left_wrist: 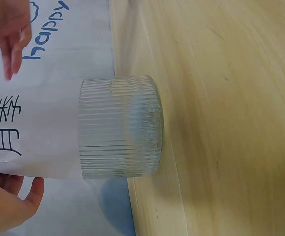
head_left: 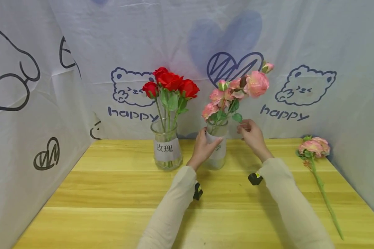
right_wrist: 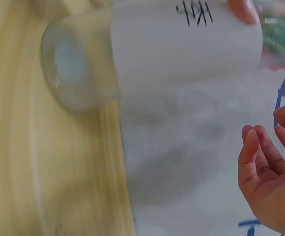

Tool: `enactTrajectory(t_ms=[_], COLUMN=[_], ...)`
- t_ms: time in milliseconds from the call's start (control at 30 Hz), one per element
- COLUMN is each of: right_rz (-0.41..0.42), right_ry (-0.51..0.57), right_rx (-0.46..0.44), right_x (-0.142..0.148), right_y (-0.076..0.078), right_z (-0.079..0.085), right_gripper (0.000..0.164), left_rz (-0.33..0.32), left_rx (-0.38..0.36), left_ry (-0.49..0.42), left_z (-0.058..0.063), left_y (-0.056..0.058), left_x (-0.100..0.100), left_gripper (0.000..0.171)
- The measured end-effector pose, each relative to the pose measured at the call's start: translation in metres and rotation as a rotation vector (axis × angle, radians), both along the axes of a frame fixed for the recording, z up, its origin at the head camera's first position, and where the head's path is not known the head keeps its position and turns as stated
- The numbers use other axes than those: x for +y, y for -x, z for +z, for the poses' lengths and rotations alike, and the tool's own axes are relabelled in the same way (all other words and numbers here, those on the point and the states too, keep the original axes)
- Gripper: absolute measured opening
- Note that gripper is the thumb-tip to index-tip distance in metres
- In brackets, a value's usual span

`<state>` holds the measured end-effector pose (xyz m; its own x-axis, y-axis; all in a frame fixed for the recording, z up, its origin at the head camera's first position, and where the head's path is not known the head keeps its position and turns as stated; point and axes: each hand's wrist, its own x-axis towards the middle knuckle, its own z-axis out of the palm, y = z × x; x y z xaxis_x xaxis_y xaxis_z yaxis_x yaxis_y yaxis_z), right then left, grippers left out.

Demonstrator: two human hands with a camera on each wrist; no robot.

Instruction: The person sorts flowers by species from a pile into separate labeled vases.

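A clear glass vase (head_left: pixel 217 163) with a white paper label stands upright on the table, with several pink flowers (head_left: pixel 256 84) in it. My left hand (head_left: pixel 204 148) holds this vase from its left side, thumb across the label and fingers partly hidden behind the glass. The ribbed lower part of the vase (left_wrist: pixel 120 128) shows in the left wrist view. To the right of the vase, near the lowest leaves, is my right hand (head_left: pixel 252 137). Its fingers (right_wrist: pixel 250 152) are loosely bent and hold nothing in the right wrist view.
Left of the pink flowers stands another labelled glass vase (head_left: pixel 166 162) with several red roses (head_left: pixel 171 81). One pink flower with a long green stem (head_left: pixel 322 188) lies at the right of the wooden table (head_left: pixel 112 221). A printed white cloth (head_left: pixel 174 34) hangs behind.
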<state>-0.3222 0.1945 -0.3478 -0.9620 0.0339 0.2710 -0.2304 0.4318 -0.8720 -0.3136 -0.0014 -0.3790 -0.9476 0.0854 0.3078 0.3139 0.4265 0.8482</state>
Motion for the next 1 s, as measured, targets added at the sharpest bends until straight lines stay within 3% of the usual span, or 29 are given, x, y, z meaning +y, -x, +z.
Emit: enactTrajectory(t_ms=[200, 633, 800, 900, 1000], right_rz=[-0.010, -0.015, -0.060, -0.070, -0.054], right_ry=[-0.057, -0.196, -0.229, -0.229, -0.160], right_rx=[0.011, 0.024, 0.015, 0.018, 0.001], right_x=[0.034, 0.119, 0.152, 0.171, 0.189], right_y=[-0.006, -0.038, -0.051, -0.059, -0.068], right_z=[-0.007, -0.007, -0.012, -0.017, -0.023], right_gripper=[0.040, 0.043, 0.046, 0.040, 0.017], left_rz=[-0.010, -0.010, -0.017, -0.017, -0.014], left_rx=[-0.010, -0.017, -0.004, -0.007, -0.010], left_ry=[0.002, 0.002, 0.000, -0.001, -0.001], left_z=[0.000, 0.000, 0.001, 0.001, 0.001], left_y=[0.000, 0.000, -0.001, -0.002, -0.002], left_x=[0.000, -0.001, -0.001, -0.001, -0.001], left_gripper=[0.077, 0.077, 0.076, 0.077, 0.077])
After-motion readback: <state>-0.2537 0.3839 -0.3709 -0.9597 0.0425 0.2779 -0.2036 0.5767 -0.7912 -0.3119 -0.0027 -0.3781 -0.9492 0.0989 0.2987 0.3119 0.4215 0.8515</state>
